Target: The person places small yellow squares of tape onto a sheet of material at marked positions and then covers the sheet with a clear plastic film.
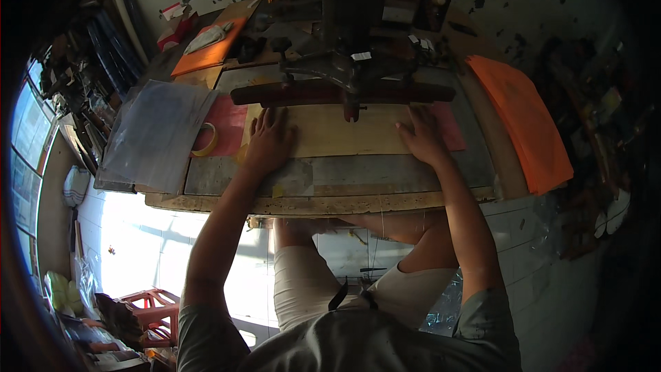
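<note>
Mid-frame, left grip [272, 139] and right grip [423, 136] are relaxed, palms down on a pale yellow sheet [348, 134]. Dark bar [292, 92] kinda blocks the top. Tape roll [215, 140] and clear sheets [151, 131] crowd frame left, orange stack [527, 127] frame right; open strip along the surface [372, 205] near edge.

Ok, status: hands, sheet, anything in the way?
Left hand on pale-yellow sheet, left end; right hand on right end. Sheet lies flat. Dark crossbar overhangs far edge.
</note>
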{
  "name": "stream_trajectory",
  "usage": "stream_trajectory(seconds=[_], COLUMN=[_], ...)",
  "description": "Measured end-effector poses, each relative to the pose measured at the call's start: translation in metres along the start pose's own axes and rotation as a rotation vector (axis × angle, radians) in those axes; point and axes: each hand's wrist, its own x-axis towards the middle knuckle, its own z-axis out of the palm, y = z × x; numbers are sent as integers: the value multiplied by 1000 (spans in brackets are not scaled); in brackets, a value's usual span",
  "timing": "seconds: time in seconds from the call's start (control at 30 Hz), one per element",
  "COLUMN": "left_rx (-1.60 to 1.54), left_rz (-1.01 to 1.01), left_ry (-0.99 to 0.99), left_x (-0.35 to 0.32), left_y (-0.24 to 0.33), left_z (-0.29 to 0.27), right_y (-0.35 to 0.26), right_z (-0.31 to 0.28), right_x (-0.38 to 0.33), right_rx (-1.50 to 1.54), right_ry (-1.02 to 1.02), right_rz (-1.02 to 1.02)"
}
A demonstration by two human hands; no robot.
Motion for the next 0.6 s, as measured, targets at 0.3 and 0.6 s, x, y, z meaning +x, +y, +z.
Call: stream_trajectory(seconds=[0.3, 0.6], left_rx=[-24, 6], left_rz=[13, -27], left_ry=[10, 7], left_x=[7, 13], left_y=[-6, -13], left_z=[2, 13], right_y=[16, 20], right_z=[2, 20], right_x=[7, 11], right_rx=[114, 35], right_ry=[-3, 54], right_rz=[-113, -21])
